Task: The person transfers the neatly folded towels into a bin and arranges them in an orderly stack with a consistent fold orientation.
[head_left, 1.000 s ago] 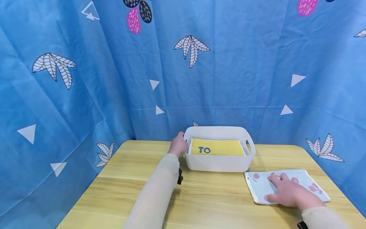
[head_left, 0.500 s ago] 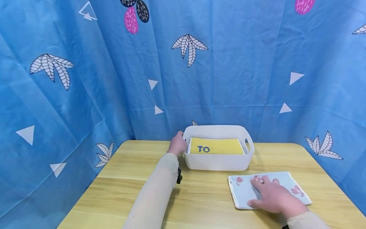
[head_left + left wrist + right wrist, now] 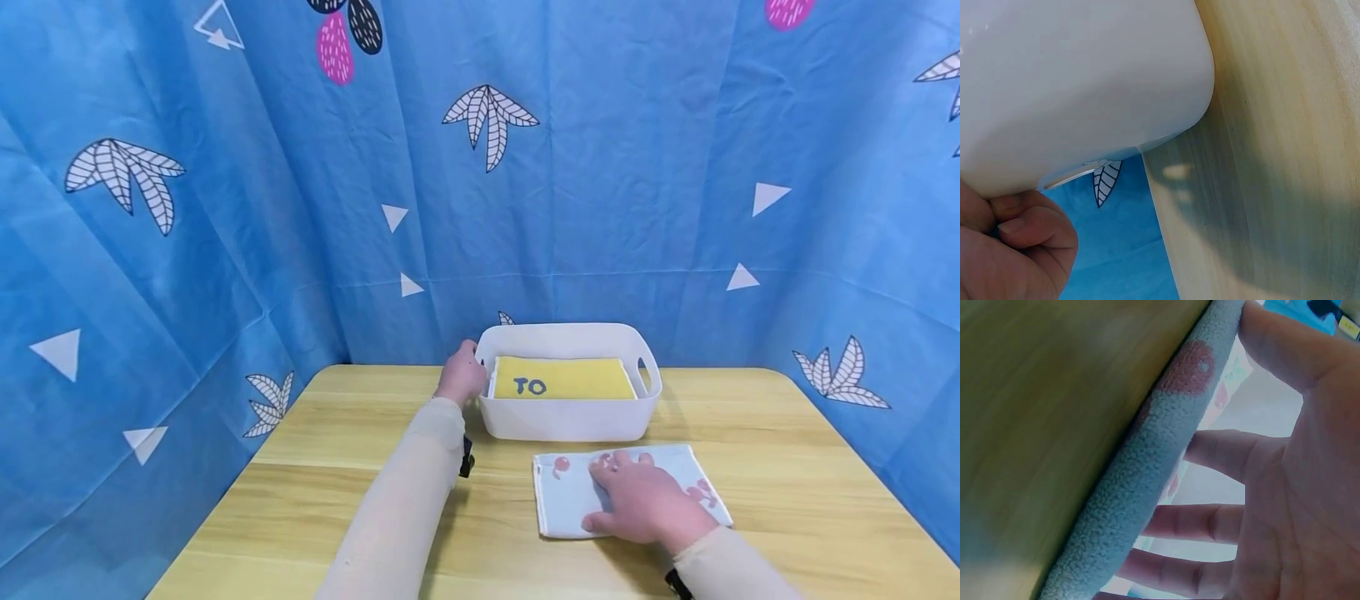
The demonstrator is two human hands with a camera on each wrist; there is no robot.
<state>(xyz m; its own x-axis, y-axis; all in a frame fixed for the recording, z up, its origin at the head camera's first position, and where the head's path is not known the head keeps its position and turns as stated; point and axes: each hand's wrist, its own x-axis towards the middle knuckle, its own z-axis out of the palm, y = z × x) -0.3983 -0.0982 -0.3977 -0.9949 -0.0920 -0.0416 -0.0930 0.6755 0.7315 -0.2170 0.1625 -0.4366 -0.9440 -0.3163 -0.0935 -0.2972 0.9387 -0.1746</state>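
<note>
- While your left hand (image 3: pixel 462 377) grips the left handle end of the white basket (image 3: pixel 570 425), fingers curled at its rim, your right hand (image 3: pixel 641 504) lies flat, fingers straight, pressing the folded light-blue towel (image 3: pixel 566 500).
- Towel sits under your right hand, on the wooden table (image 3: pixel 315 500), just in front of the basket; long axis runs left-right.
- Basket lies straight ahead of the towel, yellow towel (image 3: pixel 577 379) already inside.
- Right hand is nearer.

Left hand (image 3: pixel 462 379) fingers curled, arm extended; right hand (image 3: pixel 643 503) flat, fingers spread.
</note>
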